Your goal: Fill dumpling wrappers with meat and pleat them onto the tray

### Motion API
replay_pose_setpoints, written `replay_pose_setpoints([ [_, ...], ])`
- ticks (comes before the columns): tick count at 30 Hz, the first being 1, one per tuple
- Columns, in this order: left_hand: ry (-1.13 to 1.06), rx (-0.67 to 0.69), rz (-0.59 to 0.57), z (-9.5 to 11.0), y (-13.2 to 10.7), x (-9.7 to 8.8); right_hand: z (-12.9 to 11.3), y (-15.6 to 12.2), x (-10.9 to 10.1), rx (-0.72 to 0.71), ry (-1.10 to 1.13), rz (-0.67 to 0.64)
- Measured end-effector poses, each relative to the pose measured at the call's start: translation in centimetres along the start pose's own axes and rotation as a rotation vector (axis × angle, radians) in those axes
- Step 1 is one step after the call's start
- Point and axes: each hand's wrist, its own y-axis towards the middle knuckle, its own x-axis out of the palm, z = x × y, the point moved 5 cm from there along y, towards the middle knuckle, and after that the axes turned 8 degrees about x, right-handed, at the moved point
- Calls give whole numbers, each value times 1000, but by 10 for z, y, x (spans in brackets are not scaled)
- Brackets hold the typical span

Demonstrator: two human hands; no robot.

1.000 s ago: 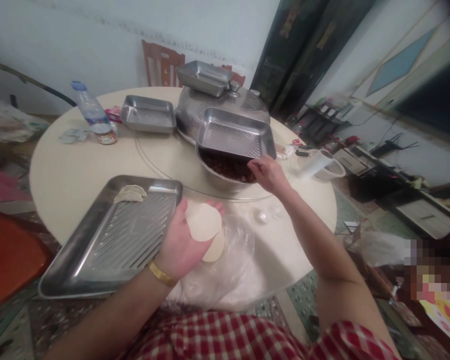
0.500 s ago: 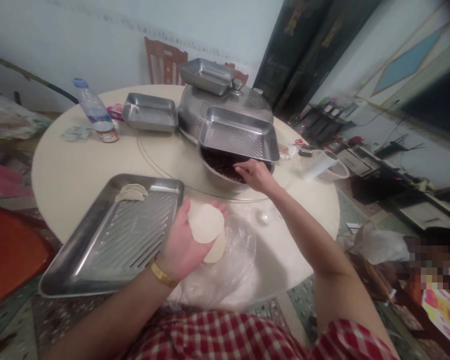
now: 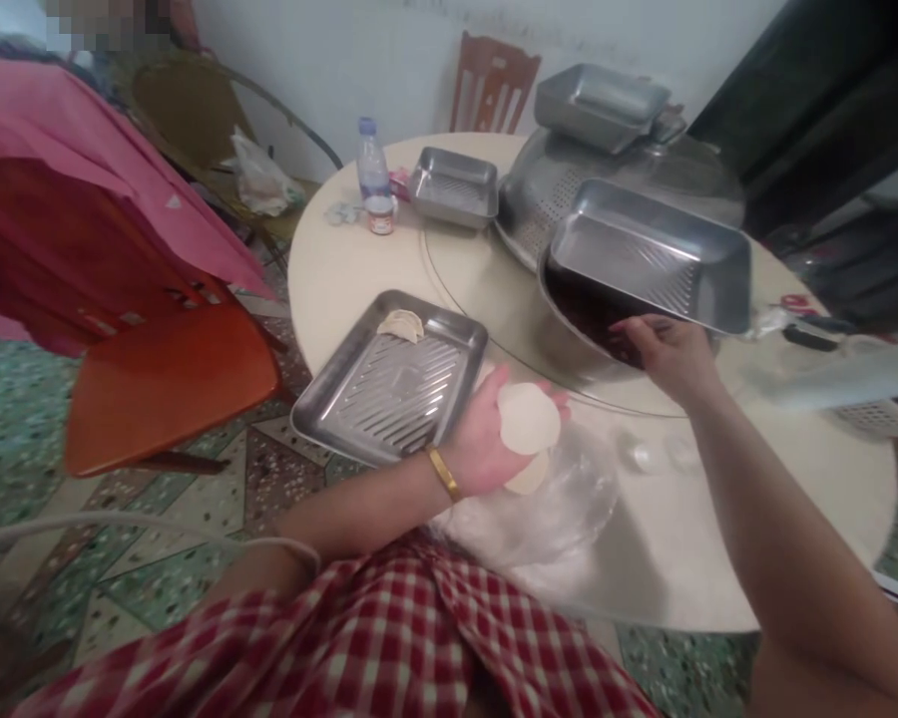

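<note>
A round, pale dumpling wrapper point(image 3: 529, 419) lies on the palm of my left hand point(image 3: 483, 439), whose thumb and fingers hold it from beneath. Below that hand, a second wrapper point(image 3: 530, 477) rests on a clear plastic bag point(image 3: 569, 514). My right hand point(image 3: 677, 359) is pinched over the rim of a metal bowl point(image 3: 565, 324) with dark filling point(image 3: 595, 317) in it; what the fingertips hold is too small to tell. Left of my hands, a large metal tray point(image 3: 325, 424) carries folded dumplings point(image 3: 402, 325) near its far edge.
A metal pan point(image 3: 644, 249) sits across the bowl. Behind stand a domed metal lid point(image 3: 531, 189) with another pan point(image 3: 603, 105) on it, a smaller tray point(image 3: 455, 189), a bottle point(image 3: 372, 165) and a jar point(image 3: 380, 214). An orange chair point(image 3: 172, 384) is at left.
The view has swung left, so the table appears farther right and the chair shows more. My left hand still holds the wrapper; my right hand stays pinched at the bowl.
</note>
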Motion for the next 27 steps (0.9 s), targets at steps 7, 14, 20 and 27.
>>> replay_pose_setpoints([
  [7, 58, -13, 8, 0, -1, 4, -14, -8, -11, 277, 176, 81],
  [14, 112, 50, 46, 3, -3, 11, -12, -17, -30, 423, 374, 311],
  [20, 170, 61, 37, 0, -4, 15, 5, -24, -46, 373, 387, 393],
  [27, 207, 66, 23, -3, -7, 13, -12, -14, -41, -105, -445, 89],
])
